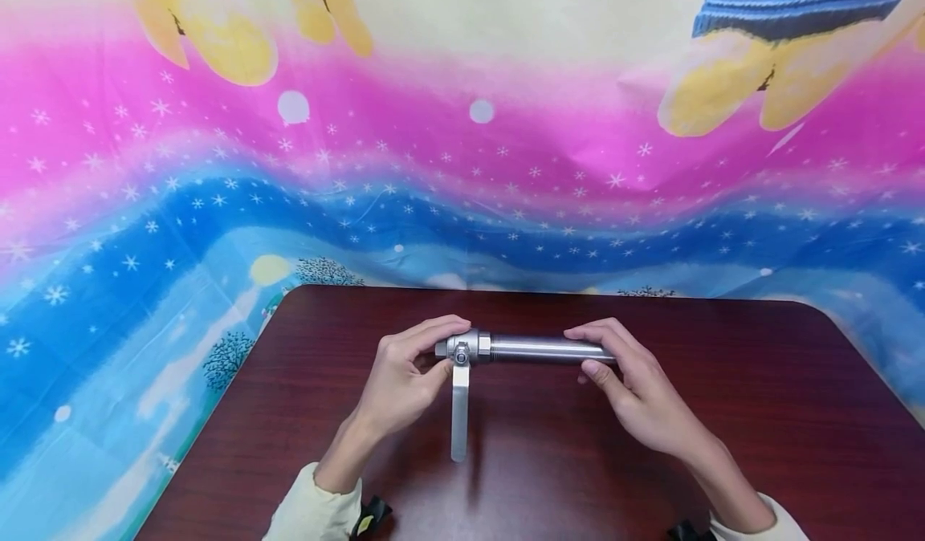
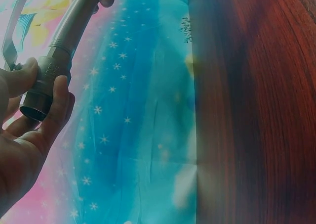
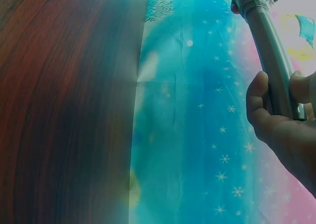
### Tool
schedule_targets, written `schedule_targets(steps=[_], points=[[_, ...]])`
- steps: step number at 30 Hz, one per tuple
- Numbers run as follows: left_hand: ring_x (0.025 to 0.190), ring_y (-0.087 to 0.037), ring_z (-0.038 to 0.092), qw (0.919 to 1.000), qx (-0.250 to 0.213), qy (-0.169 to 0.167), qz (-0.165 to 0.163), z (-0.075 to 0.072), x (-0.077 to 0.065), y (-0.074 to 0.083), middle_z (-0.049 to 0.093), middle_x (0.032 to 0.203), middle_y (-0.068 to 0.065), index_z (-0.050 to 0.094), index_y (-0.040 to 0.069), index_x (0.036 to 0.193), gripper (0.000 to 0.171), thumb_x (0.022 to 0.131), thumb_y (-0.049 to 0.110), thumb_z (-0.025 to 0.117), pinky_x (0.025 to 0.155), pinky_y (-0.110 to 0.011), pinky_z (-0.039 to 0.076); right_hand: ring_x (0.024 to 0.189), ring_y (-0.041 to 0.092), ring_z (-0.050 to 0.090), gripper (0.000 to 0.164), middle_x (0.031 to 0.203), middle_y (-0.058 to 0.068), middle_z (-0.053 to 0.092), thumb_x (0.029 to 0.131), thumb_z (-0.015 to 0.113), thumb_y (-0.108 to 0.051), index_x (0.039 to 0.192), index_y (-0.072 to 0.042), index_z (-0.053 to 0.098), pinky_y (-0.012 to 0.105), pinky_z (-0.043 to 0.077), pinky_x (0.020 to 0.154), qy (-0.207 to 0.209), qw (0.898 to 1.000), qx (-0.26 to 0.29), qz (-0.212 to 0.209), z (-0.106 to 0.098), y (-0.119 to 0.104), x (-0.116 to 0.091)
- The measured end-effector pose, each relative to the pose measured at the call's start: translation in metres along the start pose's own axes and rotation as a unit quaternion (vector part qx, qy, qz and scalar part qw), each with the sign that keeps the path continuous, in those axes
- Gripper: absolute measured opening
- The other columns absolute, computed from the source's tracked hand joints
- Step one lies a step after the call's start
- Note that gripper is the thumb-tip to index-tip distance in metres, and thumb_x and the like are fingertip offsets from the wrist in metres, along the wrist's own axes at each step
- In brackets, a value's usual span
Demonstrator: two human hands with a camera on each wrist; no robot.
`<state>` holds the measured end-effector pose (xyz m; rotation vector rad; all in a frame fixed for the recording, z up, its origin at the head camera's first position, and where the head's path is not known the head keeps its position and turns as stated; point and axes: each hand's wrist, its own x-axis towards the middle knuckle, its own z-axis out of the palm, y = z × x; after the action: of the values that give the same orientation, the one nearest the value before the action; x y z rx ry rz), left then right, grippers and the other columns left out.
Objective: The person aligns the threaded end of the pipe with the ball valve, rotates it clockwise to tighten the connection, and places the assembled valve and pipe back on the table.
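A metal ball valve point(image 1: 471, 344) with a threaded steel pipe point(image 1: 538, 348) joined to its right side is held level above the table. My left hand point(image 1: 401, 376) grips the valve body, thumb below and fingers over the top. The valve's flat lever handle point(image 1: 459, 416) points down toward me. At the pipe's far end my right hand point(image 1: 639, 388) pinches it between thumb and fingers. In the left wrist view, the valve's open round end point(image 2: 35, 107) faces that camera. The right wrist view shows fingers curled round the smooth pipe point(image 3: 274, 61).
A dark red wood-grain table point(image 1: 549, 461) with rounded far corners lies under the hands. Behind it hangs a colourful cloth point(image 1: 433, 172) with snowflakes and cartoon figures. Dark straps point(image 1: 372, 517) show at both light sleeves.
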<state>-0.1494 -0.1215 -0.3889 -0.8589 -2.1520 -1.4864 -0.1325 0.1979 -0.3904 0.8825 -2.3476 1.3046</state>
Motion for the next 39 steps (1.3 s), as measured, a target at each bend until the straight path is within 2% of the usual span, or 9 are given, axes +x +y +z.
schedule_targets(steps=[7, 11, 14, 18, 25, 30, 34, 39], points=[[0.104, -0.016, 0.073, 1.0000, 0.004, 0.001, 0.004, 0.0004, -0.0005, -0.0001, 0.078, 0.126, -0.014, 0.077, 0.000, 0.124, 0.051, 0.079, -0.024, 0.073, 0.072, -0.026, 0.064, 0.091, 0.006, 0.071, 0.046, 0.129, 0.002, 0.062, 0.103, 0.058, 0.010, 0.142, -0.014, 0.063, 0.024, 0.062, 0.080, -0.013, 1.000, 0.009, 0.021, -0.0009, 0.0005, -0.0010], [0.105, -0.016, 0.073, 1.0000, 0.004, -0.002, 0.005, 0.0004, -0.0008, -0.0001, 0.078, 0.126, -0.014, 0.077, -0.001, 0.124, 0.051, 0.079, -0.024, 0.073, 0.075, -0.023, 0.064, 0.109, 0.003, 0.060, 0.053, 0.136, 0.001, 0.059, 0.098, 0.067, 0.010, 0.144, -0.016, 0.061, 0.016, 0.053, 0.082, -0.015, 0.999, -0.023, 0.021, -0.0002, 0.0004, -0.0033], [0.105, -0.016, 0.073, 1.0000, 0.003, -0.005, 0.004, 0.0005, -0.0013, -0.0002, 0.077, 0.127, -0.015, 0.077, -0.001, 0.125, 0.051, 0.080, -0.024, 0.073, 0.076, -0.022, 0.063, 0.115, 0.004, 0.051, 0.058, 0.136, 0.000, 0.057, 0.092, 0.072, 0.014, 0.141, -0.016, 0.061, 0.015, 0.043, 0.085, -0.009, 0.999, -0.052, 0.013, 0.0002, -0.0001, -0.0046], [0.104, -0.016, 0.073, 1.0000, 0.001, -0.006, 0.002, 0.0008, -0.0013, 0.0003, 0.077, 0.127, -0.015, 0.077, 0.000, 0.125, 0.051, 0.080, -0.024, 0.072, 0.074, -0.022, 0.063, 0.112, 0.004, 0.054, 0.057, 0.131, -0.001, 0.061, 0.090, 0.072, 0.016, 0.137, -0.015, 0.063, 0.013, 0.041, 0.091, 0.000, 0.998, -0.055, 0.001, -0.0006, -0.0011, -0.0040], [0.103, -0.016, 0.073, 1.0000, 0.004, -0.004, 0.004, 0.0010, 0.0007, 0.0012, 0.078, 0.126, -0.014, 0.077, 0.000, 0.125, 0.050, 0.080, -0.023, 0.073, 0.073, -0.022, 0.063, 0.082, 0.010, 0.068, 0.052, 0.128, 0.001, 0.063, 0.095, 0.067, 0.015, 0.139, -0.013, 0.064, 0.019, 0.057, 0.075, -0.003, 1.000, -0.022, 0.002, -0.0037, -0.0017, -0.0019], [0.104, -0.016, 0.073, 1.0000, 0.006, -0.002, 0.007, -0.0003, 0.0011, 0.0031, 0.078, 0.126, -0.014, 0.077, -0.002, 0.124, 0.049, 0.080, -0.023, 0.074, 0.075, -0.022, 0.064, 0.081, 0.013, 0.070, 0.048, 0.124, 0.000, 0.062, 0.100, 0.063, 0.011, 0.140, -0.016, 0.063, 0.026, 0.061, 0.073, -0.011, 1.000, -0.013, 0.019, -0.0043, -0.0021, -0.0002], [0.105, -0.016, 0.073, 0.9999, 0.011, 0.000, 0.011, -0.0009, 0.0007, 0.0031, 0.078, 0.126, -0.014, 0.077, 0.001, 0.124, 0.051, 0.080, -0.024, 0.074, 0.075, -0.023, 0.064, 0.081, 0.014, 0.070, 0.044, 0.119, -0.001, 0.062, 0.103, 0.060, 0.009, 0.140, -0.013, 0.063, 0.025, 0.060, 0.073, -0.016, 1.000, -0.012, 0.024, -0.0042, -0.0021, 0.0002], [0.104, -0.016, 0.073, 0.9998, 0.012, -0.001, 0.015, -0.0008, 0.0001, 0.0011, 0.078, 0.126, -0.014, 0.077, 0.000, 0.124, 0.051, 0.079, -0.025, 0.074, 0.074, -0.024, 0.064, 0.088, 0.008, 0.071, 0.039, 0.120, 0.000, 0.061, 0.107, 0.055, 0.003, 0.142, -0.014, 0.061, 0.024, 0.062, 0.079, -0.036, 0.998, -0.003, 0.045, -0.0041, -0.0021, -0.0012]])
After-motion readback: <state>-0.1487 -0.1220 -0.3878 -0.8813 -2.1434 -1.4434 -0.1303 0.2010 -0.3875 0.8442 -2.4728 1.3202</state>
